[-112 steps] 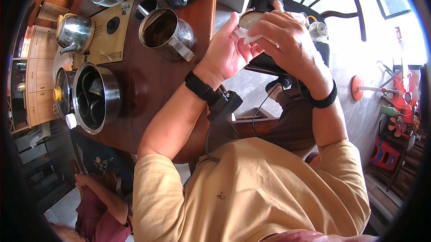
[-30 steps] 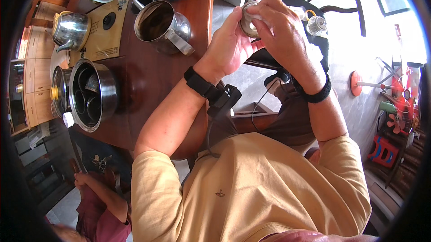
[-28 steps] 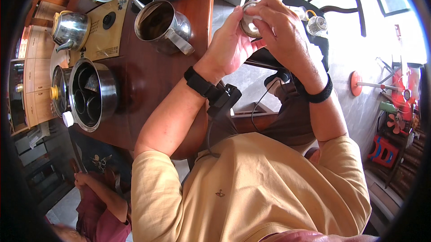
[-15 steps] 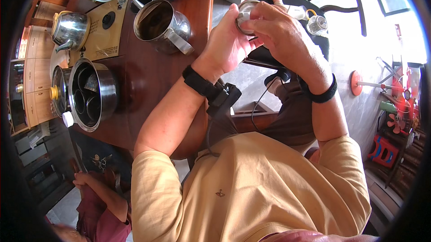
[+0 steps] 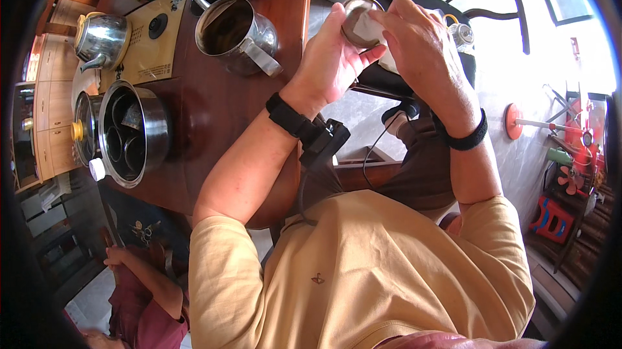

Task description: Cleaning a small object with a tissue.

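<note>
Small steel cup (image 5: 360, 20) shifted slightly, left hand (image 5: 334, 57) clamped around it, right hand (image 5: 418, 41) pressing white cloth (image 5: 374, 25) inside

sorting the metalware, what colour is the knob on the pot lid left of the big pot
Yellow: the knob on the pot lid shows best in the head view.

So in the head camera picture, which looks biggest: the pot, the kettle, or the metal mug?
1. Pot
2. Metal mug
3. Kettle

The mug and kettle look close in size, and the fisheye bends things near the rim, so that order is unsure.
</note>
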Action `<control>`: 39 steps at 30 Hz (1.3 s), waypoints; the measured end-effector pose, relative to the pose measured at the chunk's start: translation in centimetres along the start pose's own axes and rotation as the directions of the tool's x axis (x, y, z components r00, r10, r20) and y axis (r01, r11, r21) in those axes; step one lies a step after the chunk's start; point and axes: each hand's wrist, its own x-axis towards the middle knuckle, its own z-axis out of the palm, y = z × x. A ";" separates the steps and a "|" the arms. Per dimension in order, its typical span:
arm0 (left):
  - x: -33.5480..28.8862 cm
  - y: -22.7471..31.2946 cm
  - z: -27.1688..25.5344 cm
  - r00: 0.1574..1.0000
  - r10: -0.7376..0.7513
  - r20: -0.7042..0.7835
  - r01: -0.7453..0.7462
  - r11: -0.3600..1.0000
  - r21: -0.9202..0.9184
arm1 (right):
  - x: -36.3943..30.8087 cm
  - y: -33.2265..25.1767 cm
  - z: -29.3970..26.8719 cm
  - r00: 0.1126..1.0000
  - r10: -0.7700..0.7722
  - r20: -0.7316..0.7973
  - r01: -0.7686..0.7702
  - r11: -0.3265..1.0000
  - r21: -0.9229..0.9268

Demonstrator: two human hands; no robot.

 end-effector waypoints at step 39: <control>-0.2 0.1 -0.1 0.991 -0.034 0.126 0.033 0.999 0.013 | 0.4 -0.4 2.5 0.988 0.013 -0.153 0.048 0.919 0.392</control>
